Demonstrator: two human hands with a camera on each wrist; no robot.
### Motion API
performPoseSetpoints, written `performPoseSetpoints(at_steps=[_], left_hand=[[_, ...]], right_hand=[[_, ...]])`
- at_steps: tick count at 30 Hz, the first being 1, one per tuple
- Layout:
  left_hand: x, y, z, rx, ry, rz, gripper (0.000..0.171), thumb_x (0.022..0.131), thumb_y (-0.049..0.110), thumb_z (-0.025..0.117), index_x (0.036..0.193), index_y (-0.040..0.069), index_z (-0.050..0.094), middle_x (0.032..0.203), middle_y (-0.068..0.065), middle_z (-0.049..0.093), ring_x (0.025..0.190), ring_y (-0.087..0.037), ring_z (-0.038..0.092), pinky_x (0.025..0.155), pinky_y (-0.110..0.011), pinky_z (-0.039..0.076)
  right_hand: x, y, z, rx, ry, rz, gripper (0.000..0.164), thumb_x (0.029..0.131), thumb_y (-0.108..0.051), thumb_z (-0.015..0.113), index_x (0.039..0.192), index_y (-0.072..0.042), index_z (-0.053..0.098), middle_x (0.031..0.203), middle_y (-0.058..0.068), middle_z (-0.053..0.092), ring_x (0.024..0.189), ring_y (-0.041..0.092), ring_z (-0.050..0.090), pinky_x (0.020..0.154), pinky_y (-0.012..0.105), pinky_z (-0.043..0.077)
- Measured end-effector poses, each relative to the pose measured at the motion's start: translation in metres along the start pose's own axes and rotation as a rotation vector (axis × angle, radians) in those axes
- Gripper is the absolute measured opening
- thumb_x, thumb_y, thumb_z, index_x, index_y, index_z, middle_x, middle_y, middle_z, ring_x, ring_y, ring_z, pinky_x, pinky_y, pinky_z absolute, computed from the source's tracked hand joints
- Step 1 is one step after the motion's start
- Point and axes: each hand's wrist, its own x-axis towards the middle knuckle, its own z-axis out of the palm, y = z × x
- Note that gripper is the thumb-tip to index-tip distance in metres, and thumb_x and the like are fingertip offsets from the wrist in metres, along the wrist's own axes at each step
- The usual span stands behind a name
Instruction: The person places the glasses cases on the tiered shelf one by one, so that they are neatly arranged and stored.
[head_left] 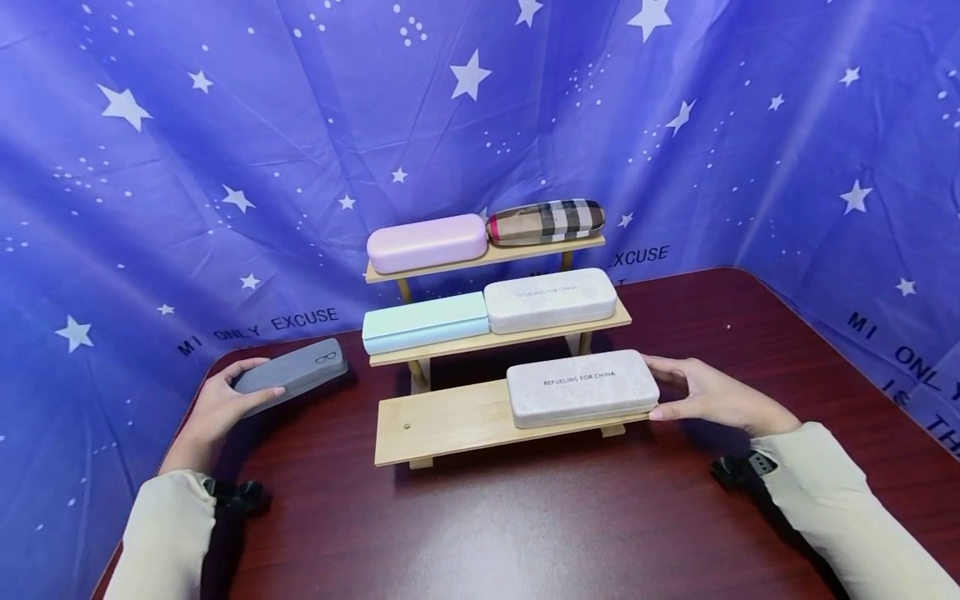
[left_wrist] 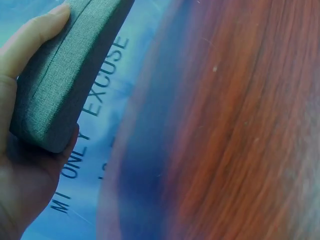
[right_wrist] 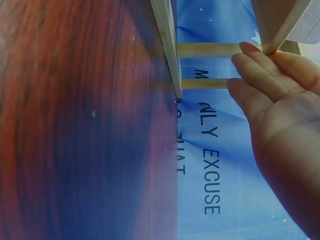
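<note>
My left hand (head_left: 219, 402) grips a grey fabric glasses case (head_left: 296, 377) by its near end, thumb on the front side. In the left wrist view the same grey glasses case (left_wrist: 75, 75) shows its seam and rounded end, held above the table. My right hand (head_left: 705, 394) is at the right end of a white glasses case (head_left: 581, 387) lettered "REFUELING FOR CHINA". That case lies on the right half of the lowest shelf (head_left: 442, 419). In the right wrist view my right hand (right_wrist: 275, 95) has straight fingers close against the shelf's end; its thumb is hidden there.
The stepped wooden rack holds a pale blue case (head_left: 425, 323) and another white case (head_left: 551, 302) on its middle shelf. A pink case (head_left: 427, 243) and a plaid case (head_left: 546, 222) lie on top. A starry blue curtain (head_left: 420, 108) hangs behind the dark red table (head_left: 495, 525).
</note>
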Motion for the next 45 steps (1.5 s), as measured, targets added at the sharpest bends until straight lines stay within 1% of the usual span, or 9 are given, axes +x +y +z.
performPoseSetpoints(at_steps=[4, 7, 13, 18, 22, 30, 35, 38, 45], left_hand=[[-0.007, 0.011, -0.01, 0.069, -0.002, -0.001, 0.054, 0.079, 0.028, 0.076, 0.125, 0.01, 0.054, 0.1, 0.012, 0.053, 0.083, -0.003, 0.051, 0.067, -0.014, 0.044], [-0.011, 0.021, -0.015, 0.087, 0.0, 0.003, 0.055, 0.079, 0.028, 0.077, 0.126, 0.012, 0.054, 0.098, 0.014, 0.054, 0.083, -0.002, 0.051, 0.067, -0.014, 0.044], [-0.019, 0.039, -0.022, 0.064, 0.018, 0.036, 0.052, 0.078, 0.021, 0.078, 0.125, 0.015, 0.056, 0.093, 0.021, 0.057, 0.081, 0.001, 0.053, 0.067, -0.013, 0.044], [-0.028, 0.056, -0.024, 0.028, 0.024, 0.064, 0.051, 0.078, 0.017, 0.078, 0.124, 0.02, 0.057, 0.097, 0.022, 0.056, 0.084, 0.002, 0.053, 0.068, -0.012, 0.043], [-0.033, 0.067, -0.023, 0.014, 0.01, 0.094, 0.054, 0.077, 0.013, 0.077, 0.127, 0.02, 0.057, 0.1, 0.021, 0.056, 0.086, 0.001, 0.052, 0.07, -0.011, 0.042], [-0.051, 0.095, -0.014, -0.008, -0.033, 0.177, 0.056, 0.075, 0.006, 0.078, 0.126, 0.015, 0.057, 0.098, 0.015, 0.059, 0.085, -0.002, 0.054, 0.069, -0.014, 0.045], [-0.06, 0.105, -0.007, -0.024, -0.054, 0.199, 0.059, 0.074, 0.003, 0.078, 0.127, 0.013, 0.056, 0.099, 0.011, 0.059, 0.085, -0.005, 0.055, 0.067, -0.017, 0.046], [-0.064, 0.111, -0.001, -0.05, -0.063, 0.216, 0.06, 0.073, 0.001, 0.077, 0.127, 0.011, 0.055, 0.1, 0.009, 0.059, 0.085, -0.006, 0.056, 0.067, -0.018, 0.046], [-0.074, 0.121, 0.019, -0.119, -0.088, 0.219, 0.061, 0.069, -0.001, 0.079, 0.125, 0.005, 0.055, 0.1, 0.006, 0.061, 0.084, -0.009, 0.058, 0.068, -0.021, 0.047]], right_hand=[[-0.001, 0.0, -0.002, -0.003, 0.005, 0.026, 0.079, 0.08, -0.007, 0.072, 0.142, 0.011, 0.028, 0.137, 0.028, 0.044, 0.117, -0.008, 0.046, 0.09, 0.013, 0.042], [-0.001, -0.001, -0.002, -0.022, 0.011, 0.033, 0.078, 0.08, -0.008, 0.072, 0.142, 0.011, 0.028, 0.136, 0.027, 0.045, 0.116, -0.008, 0.046, 0.09, 0.013, 0.042], [-0.002, -0.001, -0.003, -0.026, 0.013, 0.024, 0.076, 0.081, -0.007, 0.072, 0.142, 0.011, 0.029, 0.134, 0.029, 0.046, 0.114, -0.008, 0.047, 0.089, 0.015, 0.043], [-0.001, 0.002, -0.003, 0.007, 0.006, 0.017, 0.077, 0.081, -0.005, 0.071, 0.142, 0.012, 0.028, 0.136, 0.028, 0.045, 0.116, -0.007, 0.047, 0.09, 0.014, 0.043], [-0.003, 0.004, -0.003, -0.001, 0.01, 0.025, 0.078, 0.08, -0.006, 0.072, 0.142, 0.012, 0.028, 0.137, 0.028, 0.044, 0.115, -0.008, 0.047, 0.09, 0.015, 0.043], [-0.003, 0.003, -0.002, -0.004, 0.009, 0.034, 0.078, 0.08, -0.006, 0.072, 0.142, 0.011, 0.028, 0.137, 0.027, 0.044, 0.115, -0.009, 0.046, 0.089, 0.014, 0.043], [-0.002, 0.002, -0.002, 0.009, 0.006, 0.034, 0.078, 0.081, -0.007, 0.072, 0.142, 0.011, 0.028, 0.138, 0.027, 0.043, 0.116, -0.008, 0.046, 0.09, 0.015, 0.043], [-0.002, 0.002, -0.002, 0.007, 0.006, 0.031, 0.078, 0.081, -0.006, 0.072, 0.142, 0.012, 0.027, 0.137, 0.028, 0.044, 0.115, -0.008, 0.046, 0.09, 0.015, 0.043], [0.0, 0.003, -0.001, 0.02, -0.003, 0.014, 0.077, 0.081, -0.005, 0.071, 0.142, 0.012, 0.027, 0.137, 0.027, 0.045, 0.116, -0.006, 0.047, 0.09, 0.017, 0.044]])
